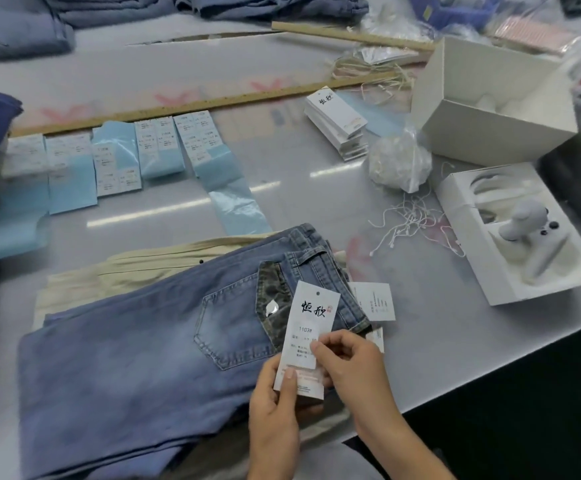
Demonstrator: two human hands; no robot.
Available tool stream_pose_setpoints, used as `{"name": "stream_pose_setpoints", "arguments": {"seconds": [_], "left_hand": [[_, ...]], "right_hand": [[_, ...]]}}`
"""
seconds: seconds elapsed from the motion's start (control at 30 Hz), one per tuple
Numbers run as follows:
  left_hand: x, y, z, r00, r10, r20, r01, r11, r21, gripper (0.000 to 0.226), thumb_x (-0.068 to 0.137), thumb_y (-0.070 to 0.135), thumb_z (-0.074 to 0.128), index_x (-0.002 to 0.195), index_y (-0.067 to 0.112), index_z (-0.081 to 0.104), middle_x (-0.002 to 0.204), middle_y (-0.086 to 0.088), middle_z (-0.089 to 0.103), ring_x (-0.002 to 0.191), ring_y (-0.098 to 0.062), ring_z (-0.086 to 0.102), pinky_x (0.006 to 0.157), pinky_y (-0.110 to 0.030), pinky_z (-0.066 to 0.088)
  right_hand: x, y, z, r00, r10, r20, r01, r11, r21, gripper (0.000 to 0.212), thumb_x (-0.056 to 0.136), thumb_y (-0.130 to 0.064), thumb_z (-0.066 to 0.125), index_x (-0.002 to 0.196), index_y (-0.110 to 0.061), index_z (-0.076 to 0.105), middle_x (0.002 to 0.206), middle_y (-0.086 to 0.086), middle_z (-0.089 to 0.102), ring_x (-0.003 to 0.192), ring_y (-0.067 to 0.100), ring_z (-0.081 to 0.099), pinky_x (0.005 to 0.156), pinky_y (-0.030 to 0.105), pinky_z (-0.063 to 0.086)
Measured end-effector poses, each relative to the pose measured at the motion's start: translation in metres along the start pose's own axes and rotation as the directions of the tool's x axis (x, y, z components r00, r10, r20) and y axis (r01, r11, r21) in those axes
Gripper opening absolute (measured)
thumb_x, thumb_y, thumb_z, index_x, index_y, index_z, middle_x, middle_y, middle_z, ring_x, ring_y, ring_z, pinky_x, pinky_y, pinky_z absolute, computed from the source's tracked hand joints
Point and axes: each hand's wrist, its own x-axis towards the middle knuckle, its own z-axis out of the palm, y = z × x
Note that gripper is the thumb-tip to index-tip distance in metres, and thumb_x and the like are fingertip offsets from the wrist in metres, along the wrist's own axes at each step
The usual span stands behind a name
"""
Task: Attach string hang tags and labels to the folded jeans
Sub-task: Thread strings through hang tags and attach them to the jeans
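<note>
Grey table point(316, 209) carries soft, heavy jeans point(136, 341) lying flat at its near edge. Over their pocket, the stiff, light tag point(308, 336) is pinched at its lower end by the left hand point(275, 407); the right hand point(347, 365) presses a sticker on. Best held by its edges.

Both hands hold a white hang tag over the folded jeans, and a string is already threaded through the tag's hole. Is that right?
Not quite. In the head view both hands, left and right, do hold the white hang tag over the folded jeans, but its hole is empty; loose strings lie on the table.
</note>
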Motion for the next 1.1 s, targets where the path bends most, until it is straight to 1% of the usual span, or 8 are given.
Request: {"name": "stream_pose_setpoints", "arguments": {"seconds": [0.23,0.37,0.43,0.57,0.63,0.73,0.97,1.1], "left_hand": [[0.01,0.001,-0.002,1.0,0.023,-0.013,-0.02,0.986,0.167,0.01,0.098,0.015,0.064,0.089,0.009,0.064,0.078,-0.009,0.075,0.07,-0.024,0.071,0.06,-0.041,0.06],[0.013,0.002,0.001,0.99,0.099,-0.102,-0.066,0.956,0.287,0.019,0.097,0.016,0.066,0.08,0.012,0.062,0.07,-0.002,0.073,0.06,-0.012,0.068,0.053,-0.029,0.056],[0.009,0.001,0.001,0.991,0.092,-0.099,-0.062,0.959,0.275,0.02,0.095,0.028,0.067,0.081,0.014,0.062,0.072,-0.004,0.073,0.066,-0.021,0.07,0.058,-0.042,0.061],[0.004,0.005,-0.004,0.994,0.096,0.048,-0.104,0.973,0.204,0.012,0.087,0.035,0.065,0.081,0.024,0.067,0.077,-0.01,0.074,0.067,-0.024,0.071,0.058,-0.038,0.06],[0.002,0.004,-0.007,0.987,0.056,0.152,-0.078,0.986,0.145,0.017,0.087,0.028,0.071,0.086,0.012,0.067,0.078,-0.013,0.074,0.066,-0.022,0.072,0.056,-0.029,0.057],[0.001,0.004,-0.013,0.961,-0.066,0.268,0.026,0.988,0.152,0.034,0.08,0.029,0.08,0.096,0.003,0.064,0.087,-0.014,0.077,0.077,-0.03,0.075,0.063,-0.039,0.062],[0.035,0.047,0.006,0.962,0.15,0.23,-0.198,0.958,0.206,0.02,0.082,0.031,0.07,0.1,0.021,0.071,0.091,-0.009,0.078,0.08,-0.027,0.075,0.063,-0.033,0.06],[0.058,0.072,0.035,0.93,0.307,0.204,-0.346,0.917,0.198,0.011,0.086,0.032,0.069,0.095,0.03,0.074,0.089,-0.003,0.077,0.075,-0.015,0.074,0.059,-0.025,0.057]], "right_hand": [[-0.003,0.016,0.014,0.953,-0.279,-0.119,0.221,0.906,-0.36,0.02,0.084,-0.019,0.079,0.077,-0.032,0.066,0.075,-0.019,0.069,0.071,0.002,0.067,0.062,0.021,0.057],[-0.001,0.017,0.014,0.926,-0.355,-0.126,0.253,0.834,-0.49,0.038,0.083,-0.032,0.08,0.103,-0.039,0.048,0.067,-0.015,0.064,0.068,0.0,0.065,0.057,0.015,0.052],[0.004,0.013,0.003,0.939,-0.313,-0.144,0.216,0.861,-0.46,0.051,0.077,-0.038,0.083,0.104,-0.039,0.041,0.062,-0.012,0.062,0.067,-0.003,0.063,0.056,0.011,0.047],[0.004,0.007,-0.016,0.989,-0.147,0.021,0.148,0.978,-0.144,0.036,0.077,-0.024,0.087,0.101,-0.033,0.061,0.087,-0.018,0.073,0.076,0.003,0.07,0.063,0.022,0.058],[0.001,0.005,-0.023,0.99,-0.11,0.084,0.108,0.994,0.027,0.025,0.082,-0.014,0.083,0.099,-0.028,0.07,0.096,-0.007,0.077,0.088,0.013,0.074,0.07,0.033,0.063],[-0.004,-0.004,-0.03,0.989,-0.128,0.075,0.113,0.977,0.18,0.017,0.086,-0.016,0.078,0.093,-0.031,0.075,0.099,0.0,0.078,0.091,0.019,0.076,0.069,0.033,0.062],[-0.004,-0.014,-0.034,0.936,-0.199,0.29,0.217,0.976,-0.032,0.013,0.09,-0.028,0.076,0.099,-0.037,0.074,0.099,-0.006,0.077,0.092,0.013,0.074,0.081,0.038,0.062],[0.022,-0.031,-0.052,0.924,-0.3,0.238,0.303,0.953,0.024,0.01,0.094,-0.039,0.068,0.101,-0.043,0.074,0.091,-0.007,0.076,0.081,0.007,0.073,0.067,0.022,0.059]]}}
